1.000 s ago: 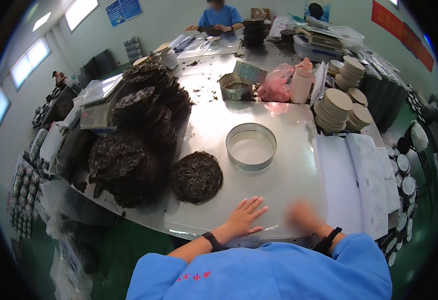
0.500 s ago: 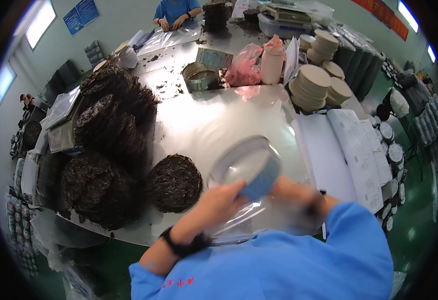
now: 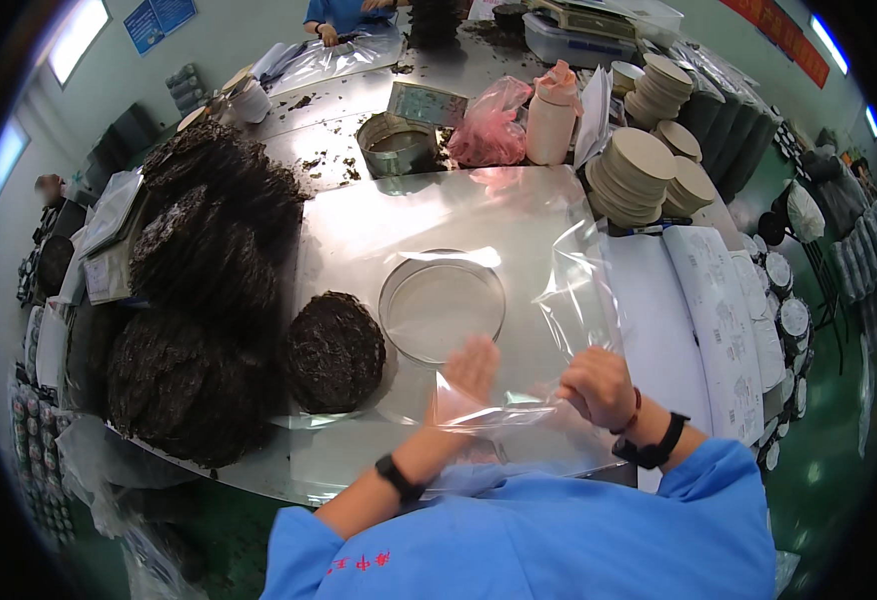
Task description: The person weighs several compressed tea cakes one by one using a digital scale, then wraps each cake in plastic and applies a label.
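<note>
Film [image 3: 547,315], surely light, limp and slippery, wants an edge hold: hands apart, right hand [image 3: 599,386] clamped on its near right edge, left hand [image 3: 473,372] too blurred to tell.

the clear film [image 3: 569,290] catches the light in hard white creases, thin, glossy plastic. the ring [image 3: 444,258] looks like smooth, shiny metal, and the bare tabletop [image 3: 444,78] gleams a dull steel grey. that dark round cake [image 3: 337,352] looks coarse and fibrous, as rough as the shaggy dark stacks [image 3: 204,255] near it. over there, the pink bag [image 3: 494,125] is crinkled, see-through plastic, the bottle [image 3: 552,125] smooth and pale, the discs [image 3: 627,175] matt like card. the shirt [image 3: 529,540] is soft blue cloth, the paper sheets [image 3: 649,320] flat white.
</note>
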Demonstrator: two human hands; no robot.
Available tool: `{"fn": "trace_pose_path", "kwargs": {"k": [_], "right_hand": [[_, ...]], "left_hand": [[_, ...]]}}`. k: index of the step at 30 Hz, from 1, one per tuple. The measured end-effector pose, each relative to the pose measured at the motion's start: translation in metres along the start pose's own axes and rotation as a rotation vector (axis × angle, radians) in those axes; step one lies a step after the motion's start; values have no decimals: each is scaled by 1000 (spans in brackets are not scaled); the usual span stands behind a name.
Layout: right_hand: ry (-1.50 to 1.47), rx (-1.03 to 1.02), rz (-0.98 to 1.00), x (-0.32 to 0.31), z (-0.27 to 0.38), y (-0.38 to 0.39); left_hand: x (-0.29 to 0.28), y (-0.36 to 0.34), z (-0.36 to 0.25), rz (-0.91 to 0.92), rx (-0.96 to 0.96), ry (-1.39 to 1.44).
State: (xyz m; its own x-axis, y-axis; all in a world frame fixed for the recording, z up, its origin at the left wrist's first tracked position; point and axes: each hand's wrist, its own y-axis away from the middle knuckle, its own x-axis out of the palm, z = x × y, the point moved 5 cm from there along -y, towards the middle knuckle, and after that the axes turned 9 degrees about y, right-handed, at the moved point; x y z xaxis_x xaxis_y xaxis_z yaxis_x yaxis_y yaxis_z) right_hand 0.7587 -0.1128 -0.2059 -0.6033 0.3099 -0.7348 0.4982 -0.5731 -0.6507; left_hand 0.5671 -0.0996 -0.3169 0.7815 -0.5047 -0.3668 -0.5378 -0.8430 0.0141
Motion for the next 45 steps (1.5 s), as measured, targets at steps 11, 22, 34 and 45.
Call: {"fn": "trace_pose_path", "kwargs": {"k": [11, 22, 34, 45], "right_hand": [[376, 383, 188, -3, -219, -41], [1142, 219, 399, -54, -364, -44], [1152, 445, 320, -68, -349, -51], [1371, 261, 127, -73, -271, -87]], "left_hand": [[-30, 110, 7, 132, -59, -493], [-156, 63, 36, -305, -201, -863], [-144, 62, 54, -331, -202, -1017], [-156, 86, -8, -640, 6, -958]]}}
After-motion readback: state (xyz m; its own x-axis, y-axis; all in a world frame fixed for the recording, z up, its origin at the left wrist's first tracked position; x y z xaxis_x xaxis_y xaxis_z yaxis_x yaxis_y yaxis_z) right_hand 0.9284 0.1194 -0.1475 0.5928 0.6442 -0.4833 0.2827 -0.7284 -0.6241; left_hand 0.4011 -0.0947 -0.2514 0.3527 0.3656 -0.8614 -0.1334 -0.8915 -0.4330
